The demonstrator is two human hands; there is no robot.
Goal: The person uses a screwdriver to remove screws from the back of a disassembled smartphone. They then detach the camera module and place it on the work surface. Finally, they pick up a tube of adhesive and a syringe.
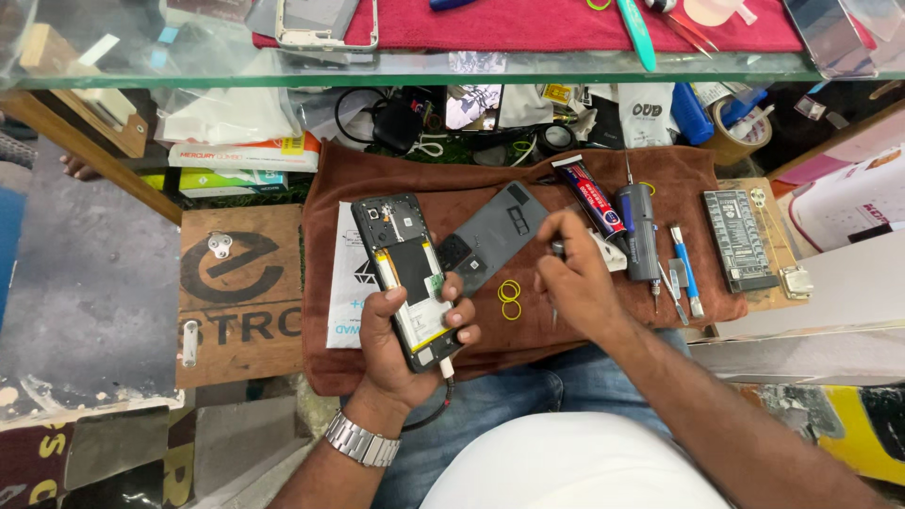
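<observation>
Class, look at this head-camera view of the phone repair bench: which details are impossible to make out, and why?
- Tool tip in the right hand: head view, hidden by the fingers.
- Lower end of the opened phone: covered by the left hand.
- Small parts inside the phone: too small.
- Items on the glass shelf: cut off by the top edge.

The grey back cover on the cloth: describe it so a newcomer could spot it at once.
Find the brown cloth spread over the person's lap. Near its middle, between the left hand holding the opened phone and the right hand, lies the back cover: a flat dark-grey slab, tilted, with camera cutouts, no exposed internals.
</observation>
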